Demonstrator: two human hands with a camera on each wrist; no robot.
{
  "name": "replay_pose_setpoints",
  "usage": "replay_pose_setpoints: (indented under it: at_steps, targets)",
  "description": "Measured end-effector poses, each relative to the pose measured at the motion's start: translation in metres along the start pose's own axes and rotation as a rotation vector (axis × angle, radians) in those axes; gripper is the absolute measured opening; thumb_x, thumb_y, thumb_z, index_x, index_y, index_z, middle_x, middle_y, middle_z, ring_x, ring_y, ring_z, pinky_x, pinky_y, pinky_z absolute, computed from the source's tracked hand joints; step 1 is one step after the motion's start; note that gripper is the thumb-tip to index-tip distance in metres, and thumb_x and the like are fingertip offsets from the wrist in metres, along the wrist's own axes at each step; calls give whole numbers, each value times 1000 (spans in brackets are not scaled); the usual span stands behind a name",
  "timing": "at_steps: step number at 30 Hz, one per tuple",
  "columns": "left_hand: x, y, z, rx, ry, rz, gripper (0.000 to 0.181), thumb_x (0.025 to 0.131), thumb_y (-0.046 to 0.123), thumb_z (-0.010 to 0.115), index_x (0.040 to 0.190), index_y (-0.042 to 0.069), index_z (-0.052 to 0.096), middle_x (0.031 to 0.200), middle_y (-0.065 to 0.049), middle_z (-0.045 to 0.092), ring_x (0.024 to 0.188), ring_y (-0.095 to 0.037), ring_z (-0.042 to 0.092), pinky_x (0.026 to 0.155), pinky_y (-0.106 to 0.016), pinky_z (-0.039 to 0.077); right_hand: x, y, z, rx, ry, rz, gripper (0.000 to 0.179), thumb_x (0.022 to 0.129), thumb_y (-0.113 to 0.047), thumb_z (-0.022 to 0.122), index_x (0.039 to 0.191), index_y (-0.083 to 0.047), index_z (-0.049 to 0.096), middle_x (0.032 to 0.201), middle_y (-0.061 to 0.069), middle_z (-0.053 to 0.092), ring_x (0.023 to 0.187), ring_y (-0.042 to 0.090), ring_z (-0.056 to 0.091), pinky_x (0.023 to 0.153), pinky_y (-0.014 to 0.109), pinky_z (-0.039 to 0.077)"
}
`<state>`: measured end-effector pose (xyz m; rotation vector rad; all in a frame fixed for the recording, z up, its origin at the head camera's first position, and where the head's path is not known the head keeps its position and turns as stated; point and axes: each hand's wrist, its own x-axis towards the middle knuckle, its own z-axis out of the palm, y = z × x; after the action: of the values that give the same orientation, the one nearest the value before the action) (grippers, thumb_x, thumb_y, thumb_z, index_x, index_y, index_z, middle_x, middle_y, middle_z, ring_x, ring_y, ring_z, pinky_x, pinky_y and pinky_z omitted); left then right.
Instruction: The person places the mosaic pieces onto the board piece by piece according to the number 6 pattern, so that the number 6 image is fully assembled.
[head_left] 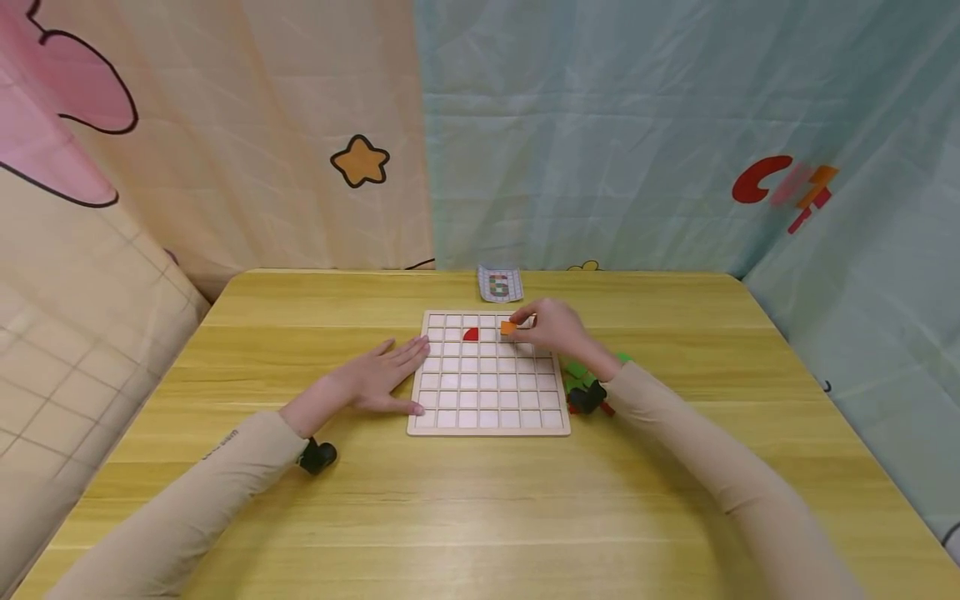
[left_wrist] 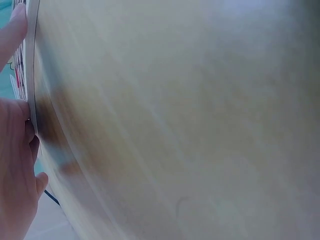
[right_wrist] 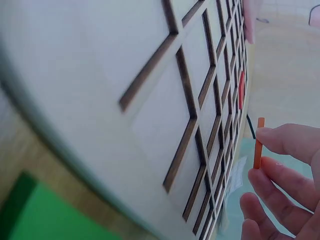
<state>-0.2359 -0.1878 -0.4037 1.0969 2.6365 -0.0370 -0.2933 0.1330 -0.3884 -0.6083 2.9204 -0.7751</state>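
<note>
A white grid board [head_left: 487, 432] with a pale wooden frame lies on the table. One red quarter-round tile [head_left: 471, 334] sits in a cell of its second row from the back. Between thumb and fingers my right hand [head_left: 553, 327] pinches a thin orange square tile [head_left: 508, 328]. In the right wrist view the orange tile [right_wrist: 258, 143] is seen edge-on, raised off the board. My left hand [head_left: 385, 377] rests spread along the board's left edge, fingertips and thumb touching the frame.
Green tiles [head_left: 577, 370] and some red ones lie right of the board, partly hidden under the right wrist and its black camera [head_left: 588, 397]. A small printed pattern card [head_left: 500, 285] lies behind the board. Printed curtains [head_left: 600, 167] hang behind the table.
</note>
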Motion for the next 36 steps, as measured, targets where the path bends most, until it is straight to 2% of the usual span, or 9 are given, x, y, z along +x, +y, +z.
replay_pose_setpoints:
  at_steps: [8, 16, 26, 36]
  targets:
    - [0, 1, 0, 4, 4, 1, 100, 90, 68, 44, 154, 2, 4, 162, -14, -2, 151, -28, 1, 122, -52, 4, 11, -9, 7, -34, -27, -6, 28, 84, -37, 73, 104, -17, 76, 100, 1, 75, 83, 17, 67, 65, 28, 50]
    - [-1, 3, -2, 5, 6, 3, 100, 90, 68, 45, 154, 1, 5, 162, -15, -1, 151, -28, 2, 121, -52, 7, 20, -22, 11, -42, -86, 28, 27, 84, -34, 73, 104, -16, 76, 104, 0, 74, 92, 18, 67, 75, 31, 52]
    - [1, 3, -1, -6, 1, 5, 100, 90, 68, 45, 154, 1, 5, 162, -15, -1, 151, -28, 2, 121, -53, 6, 24, -23, 18, -34, -81, 57, 24, 84, -31, 74, 103, -16, 76, 103, 0, 74, 90, 18, 66, 72, 30, 51]
    - [0, 3, -1, -10, 0, -1, 100, 90, 68, 45, 154, 2, 5, 162, -14, -2, 151, -28, 1, 121, -52, 6, 25, -21, 21, -9, -90, 67, 27, 84, -30, 74, 106, -15, 75, 106, 1, 74, 95, 20, 66, 78, 35, 52]
